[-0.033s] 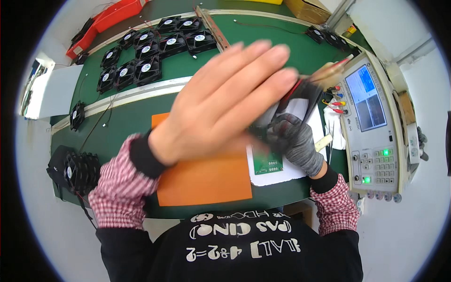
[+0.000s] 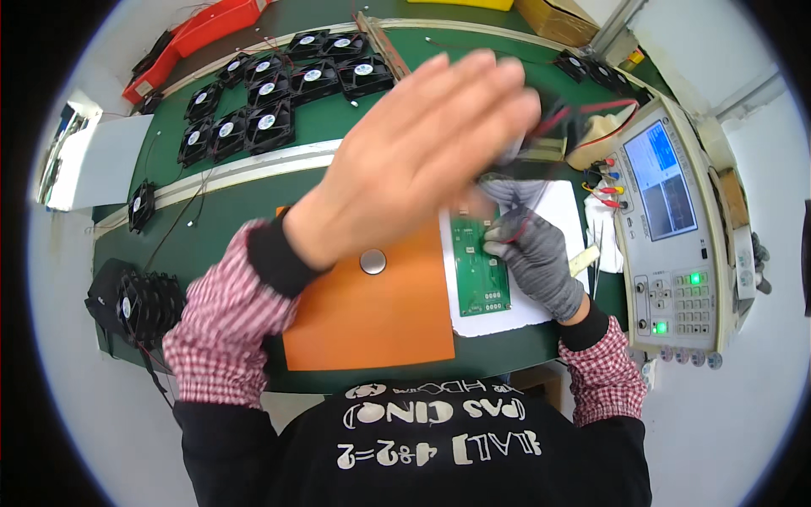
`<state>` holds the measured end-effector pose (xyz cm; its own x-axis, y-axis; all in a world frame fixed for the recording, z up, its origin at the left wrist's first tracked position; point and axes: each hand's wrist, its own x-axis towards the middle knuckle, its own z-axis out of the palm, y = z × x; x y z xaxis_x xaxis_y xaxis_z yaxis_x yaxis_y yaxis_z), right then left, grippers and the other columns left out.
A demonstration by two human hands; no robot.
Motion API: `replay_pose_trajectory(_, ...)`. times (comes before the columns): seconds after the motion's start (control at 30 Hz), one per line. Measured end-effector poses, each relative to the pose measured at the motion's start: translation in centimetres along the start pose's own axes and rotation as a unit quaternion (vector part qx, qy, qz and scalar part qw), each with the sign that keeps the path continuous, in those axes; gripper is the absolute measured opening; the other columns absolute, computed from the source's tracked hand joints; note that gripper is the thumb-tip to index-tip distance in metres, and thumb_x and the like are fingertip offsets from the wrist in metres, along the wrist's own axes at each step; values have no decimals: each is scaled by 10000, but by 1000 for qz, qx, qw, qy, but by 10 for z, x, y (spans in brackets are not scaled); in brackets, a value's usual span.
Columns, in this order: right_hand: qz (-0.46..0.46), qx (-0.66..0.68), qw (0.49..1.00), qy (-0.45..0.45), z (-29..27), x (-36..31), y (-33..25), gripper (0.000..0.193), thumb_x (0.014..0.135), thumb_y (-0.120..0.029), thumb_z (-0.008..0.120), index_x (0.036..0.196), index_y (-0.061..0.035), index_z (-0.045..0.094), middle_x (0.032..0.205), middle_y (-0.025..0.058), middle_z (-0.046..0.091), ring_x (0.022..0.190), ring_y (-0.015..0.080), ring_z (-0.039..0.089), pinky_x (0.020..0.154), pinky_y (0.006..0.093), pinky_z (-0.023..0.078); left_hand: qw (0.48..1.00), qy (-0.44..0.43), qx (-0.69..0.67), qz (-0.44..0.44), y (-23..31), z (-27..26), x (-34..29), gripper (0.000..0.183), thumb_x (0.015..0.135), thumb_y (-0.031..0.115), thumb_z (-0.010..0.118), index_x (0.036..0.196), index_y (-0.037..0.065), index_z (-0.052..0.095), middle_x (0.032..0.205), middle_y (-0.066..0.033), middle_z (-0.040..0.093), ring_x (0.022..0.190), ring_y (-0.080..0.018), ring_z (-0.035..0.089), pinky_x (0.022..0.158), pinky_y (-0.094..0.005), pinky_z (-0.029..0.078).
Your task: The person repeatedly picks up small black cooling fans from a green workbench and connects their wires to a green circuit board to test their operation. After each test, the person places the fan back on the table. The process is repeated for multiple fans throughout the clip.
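Observation:
My bare left hand [image 2: 414, 165] reaches over the bench with long straight fingers, blurred by motion. A black cooling fan [image 2: 553, 118], also smeared, shows at and beneath its fingertips and appears held there. Red and dark wires [image 2: 612, 106] loop off the fan to the right. My right hand [image 2: 532, 262], in a grey glove, pinches a thin wire [image 2: 522, 228] over the right edge of a green circuit board [image 2: 482, 283]. The board lies on a white sheet [image 2: 541, 319]. A round silver disc [image 2: 372, 262] rests on the orange mat [image 2: 372, 338] below my left wrist.
Several black fans [image 2: 269, 122] lie at the back left. A fan stack [image 2: 139, 304] stands at the left edge. On the right stands a test instrument [image 2: 672, 228] with a lit screen and coloured clips [image 2: 608, 190]. Tweezers [image 2: 598, 253] lie beside it.
The fan has moved up and away from my right hand, leaving the board more exposed. My left hand has shifted slightly up and right, and the silver disc has come into view.

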<state>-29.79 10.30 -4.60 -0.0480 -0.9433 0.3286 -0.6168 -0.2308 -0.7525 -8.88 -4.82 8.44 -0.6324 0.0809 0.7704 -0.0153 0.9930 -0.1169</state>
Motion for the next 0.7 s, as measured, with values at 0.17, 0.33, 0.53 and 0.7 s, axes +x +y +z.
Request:
replay_pose_trajectory(0.17, 32, 63, 994, 79, -4, 12, -23, 185, 791, -47, 759, 949, -22, 664, 862, 63, 626, 730, 153, 601, 696, 276, 509, 953, -46, 164, -250, -123, 89, -50, 685, 910, 360, 631, 1386, -74, 399, 1412, -275, 451, 1321, -408, 422, 1120, -423, 332)
replay_pose_trajectory(0.33, -21, 43, 995, 91, -10, 14, -28, 272, 783, -80, 785, 1024, -29, 669, 858, 40, 608, 712, 96, 569, 655, 237, 484, 844, -338, 207, -361, -158, 70, -80, 940, 743, 603, 700, 1380, -43, 454, 1254, -214, 517, 1183, -359, 477, 1008, -498, 364)
replay_pose_trajectory(0.53, -93, -41, 983, 151, -13, 10, -40, 527, 772, -55, 778, 1257, -67, 572, 1227, 149, 592, 887, 172, 654, 746, 275, 547, 955, -206, -179, -114, -12, 13, -19, 663, 565, 222, 790, 1184, 139, 569, 1178, -90, 543, 1105, -322, 462, 981, -460, 342)
replay_pose_trajectory(0.7, -265, -17, 960, -94, 6, 4, -73, 561, 769, -60, 669, 1318, -100, 562, 1125, 132, 578, 1060, 318, 577, 926, 429, 499, 876, -320, -349, 89, 87, -43, -41, 355, 833, 167, 608, 1181, 210, 561, 1285, -69, 501, 1274, -328, 440, 1002, -503, 409)
